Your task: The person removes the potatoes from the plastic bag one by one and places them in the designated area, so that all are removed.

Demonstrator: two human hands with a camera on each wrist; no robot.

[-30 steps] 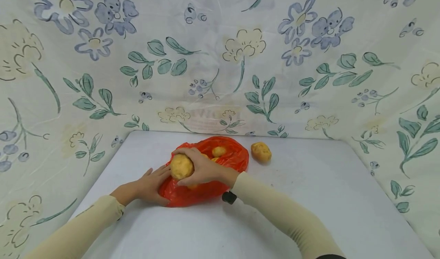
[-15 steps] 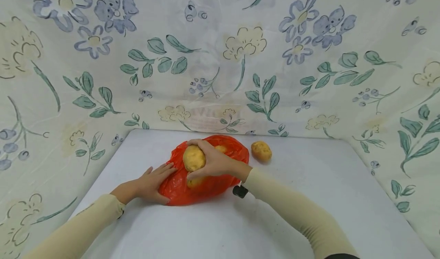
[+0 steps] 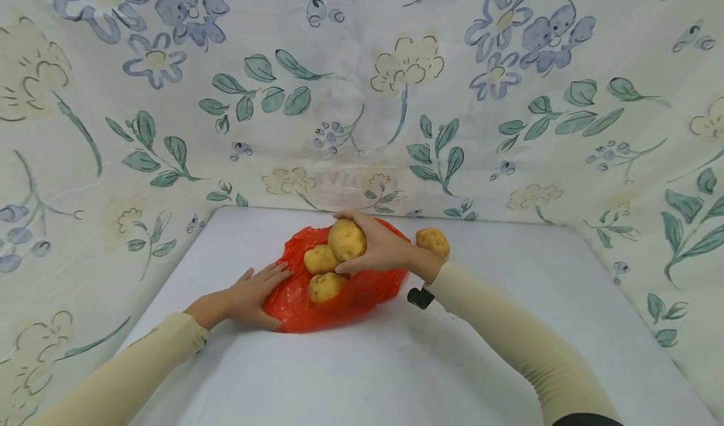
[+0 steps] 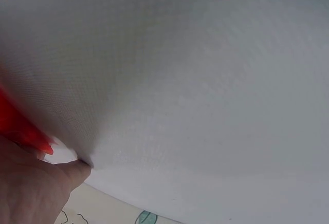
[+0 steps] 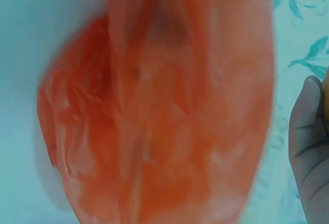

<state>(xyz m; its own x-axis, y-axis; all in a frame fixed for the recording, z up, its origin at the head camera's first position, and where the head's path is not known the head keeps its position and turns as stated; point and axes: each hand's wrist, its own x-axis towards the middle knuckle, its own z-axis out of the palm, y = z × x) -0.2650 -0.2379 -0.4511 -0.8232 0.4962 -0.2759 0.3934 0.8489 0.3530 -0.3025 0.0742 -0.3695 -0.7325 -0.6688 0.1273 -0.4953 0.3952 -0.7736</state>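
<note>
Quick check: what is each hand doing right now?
Left hand: open, fingers straight, pressing on the red bag.
Right hand: gripping a potato above the bag.

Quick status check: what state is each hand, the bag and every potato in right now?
right hand: grips a potato, lifted above the bag
held potato: off the table, in the right hand
left hand: flat, fingers straight, pressing the bag's edge
red plastic bag: lying open on the table
two potatoes in bag: resting, untouched
loose potato: on the table, outside the bag
</note>
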